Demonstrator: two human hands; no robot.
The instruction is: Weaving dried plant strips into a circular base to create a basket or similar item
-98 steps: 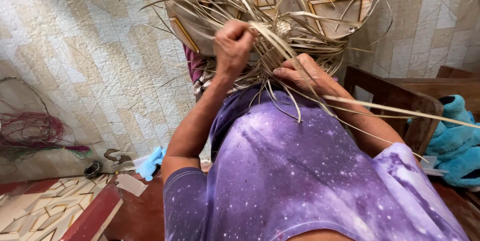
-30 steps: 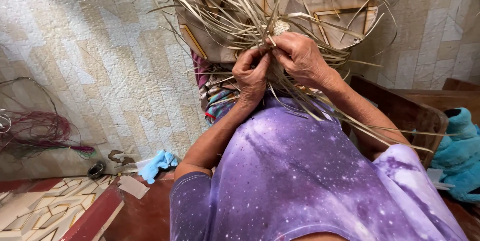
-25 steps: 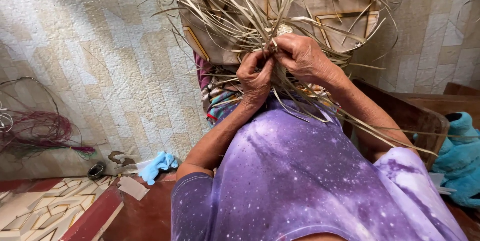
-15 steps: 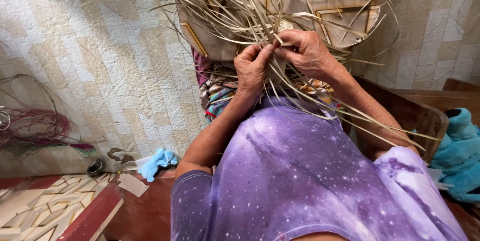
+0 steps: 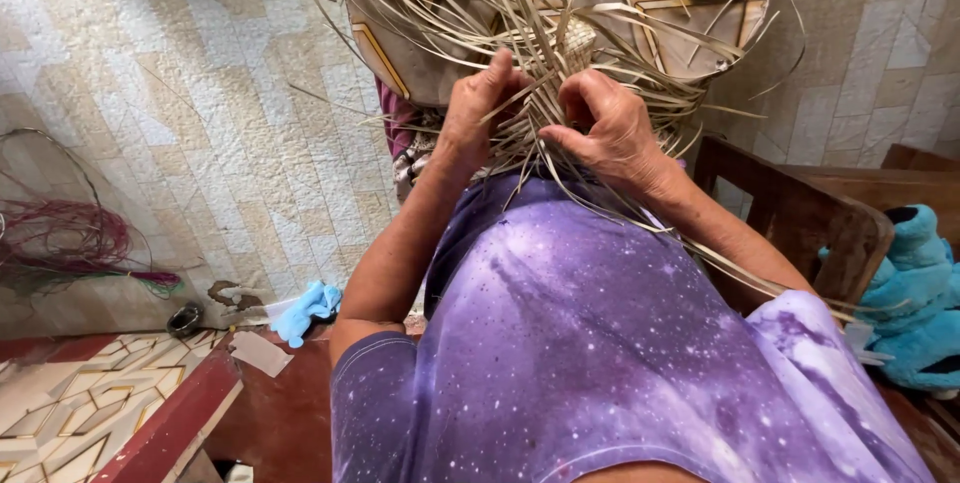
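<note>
A bundle of long dry straw strips [image 5: 560,13] fans out from a small woven patch [image 5: 578,40] held up in front of my chest. My left hand [image 5: 478,108] grips strips on the patch's left side, its fingers curled among them. My right hand [image 5: 603,128] pinches other strips just below the patch, thumb toward the left hand. Loose strip ends trail down over my purple shirt and past my right arm.
A dark wooden chair frame [image 5: 800,213] stands at my right with a turquoise plush toy [image 5: 915,293] behind it. On the tiled floor at left lie a coil of reddish and green fibre [image 5: 70,248], a blue cloth [image 5: 305,308] and a small dark ring [image 5: 185,319].
Both hands have shifted on the weave: the left hand rose and spread onto the strips at the left, the right hand dropped slightly below the patch. The view has tilted a little.
</note>
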